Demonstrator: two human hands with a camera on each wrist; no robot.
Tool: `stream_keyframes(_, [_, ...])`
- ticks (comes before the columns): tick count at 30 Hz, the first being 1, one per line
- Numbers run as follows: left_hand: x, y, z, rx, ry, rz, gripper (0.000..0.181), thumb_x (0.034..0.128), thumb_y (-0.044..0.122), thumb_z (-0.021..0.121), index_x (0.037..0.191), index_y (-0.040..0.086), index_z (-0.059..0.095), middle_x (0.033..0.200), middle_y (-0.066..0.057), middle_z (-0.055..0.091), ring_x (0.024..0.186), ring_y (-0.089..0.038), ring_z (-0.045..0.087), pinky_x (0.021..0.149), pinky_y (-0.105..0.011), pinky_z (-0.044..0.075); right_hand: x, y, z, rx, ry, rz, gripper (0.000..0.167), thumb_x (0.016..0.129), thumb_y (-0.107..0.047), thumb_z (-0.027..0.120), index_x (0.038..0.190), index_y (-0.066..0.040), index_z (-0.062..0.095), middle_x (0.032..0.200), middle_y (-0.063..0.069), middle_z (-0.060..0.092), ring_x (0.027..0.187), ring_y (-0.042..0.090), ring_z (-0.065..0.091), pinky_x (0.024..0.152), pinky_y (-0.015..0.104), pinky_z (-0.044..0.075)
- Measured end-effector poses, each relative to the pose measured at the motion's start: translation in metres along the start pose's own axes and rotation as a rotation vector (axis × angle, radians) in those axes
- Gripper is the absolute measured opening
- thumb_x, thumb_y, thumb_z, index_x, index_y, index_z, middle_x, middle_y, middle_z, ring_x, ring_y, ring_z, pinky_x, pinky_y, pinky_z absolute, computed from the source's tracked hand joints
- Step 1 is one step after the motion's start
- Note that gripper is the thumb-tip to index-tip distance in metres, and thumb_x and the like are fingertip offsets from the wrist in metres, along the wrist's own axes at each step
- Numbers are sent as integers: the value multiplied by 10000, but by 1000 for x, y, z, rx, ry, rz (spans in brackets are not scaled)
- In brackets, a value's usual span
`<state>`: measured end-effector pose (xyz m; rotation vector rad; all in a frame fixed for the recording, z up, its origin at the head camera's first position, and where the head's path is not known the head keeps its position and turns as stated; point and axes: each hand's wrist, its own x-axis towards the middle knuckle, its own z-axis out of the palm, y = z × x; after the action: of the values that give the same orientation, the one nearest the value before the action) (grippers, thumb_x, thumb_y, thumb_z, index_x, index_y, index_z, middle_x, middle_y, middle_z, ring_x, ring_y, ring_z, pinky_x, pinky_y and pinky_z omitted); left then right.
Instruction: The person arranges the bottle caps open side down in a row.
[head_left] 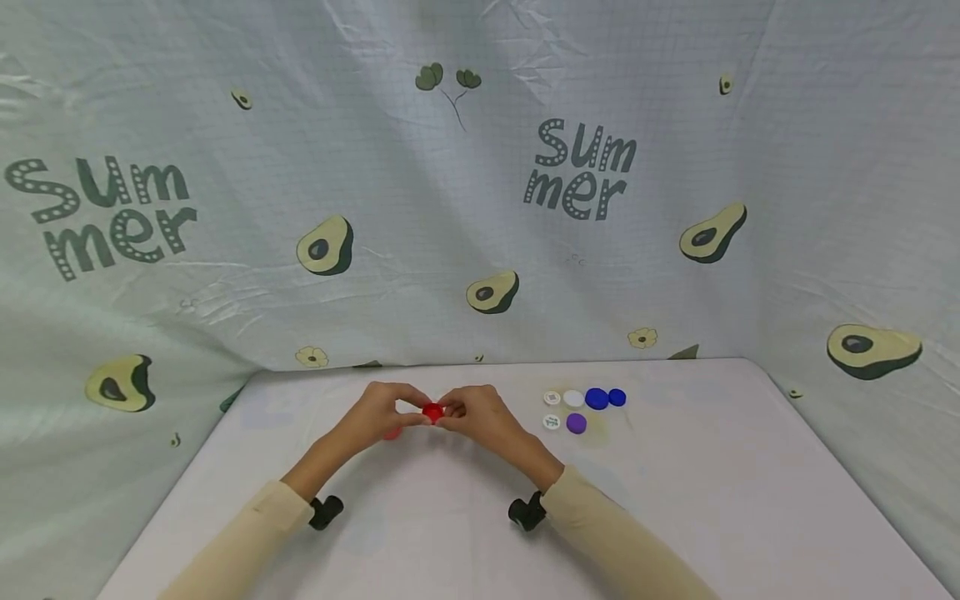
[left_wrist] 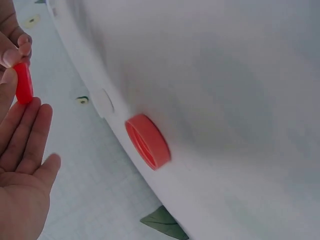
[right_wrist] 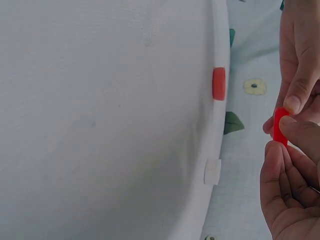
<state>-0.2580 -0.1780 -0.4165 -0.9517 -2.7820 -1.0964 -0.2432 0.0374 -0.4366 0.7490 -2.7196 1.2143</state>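
Observation:
Both hands meet over the table around one bright red bottle cap. My left hand pinches its left side between thumb and fingers; in the left wrist view the other fingers of this left hand stretch out. From the opposite side my right hand pinches the same cap, and in the right wrist view its thumb presses on the cap's face. A second, paler red cap rests on the table below the left hand, partly covered by it in the head view.
Right of the hands lies a group of caps: white caps, blue caps and a purple cap. A white table spreads beneath, with a printed cloth hanging behind its far edge.

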Motion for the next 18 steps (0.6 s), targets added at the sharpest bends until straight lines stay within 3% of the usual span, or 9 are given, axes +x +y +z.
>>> stream_keyframes(6, [4,10,11,5,25,71,253,822,142,845,1056,62,788,990,-30,782,1193,-378,647,1111,-560,406,-15,3,-13,-16,15,6,239,884,-143,811,1096,-44,767,900,-2,736,782,63,661,729,163,564])
stream_keyframes(13, [4,17,26,-116,31,76,262,838,144,838,1081,67,779,1036,-22,771,1066,-263,693,979,-536,534,-30,4,-27,-34,13,26,245,893,-158,803,1105,-41,763,894,-8,729,786,81,653,742,188,577])
stream_keyframes(18, [5,23,36,-229,29,118,257,840,105,830,1078,29,768,1050,-55,759,1041,-247,714,962,-485,544,-40,7,-35,-72,25,13,230,894,-154,801,1094,-46,764,879,-18,724,780,75,655,735,189,576])
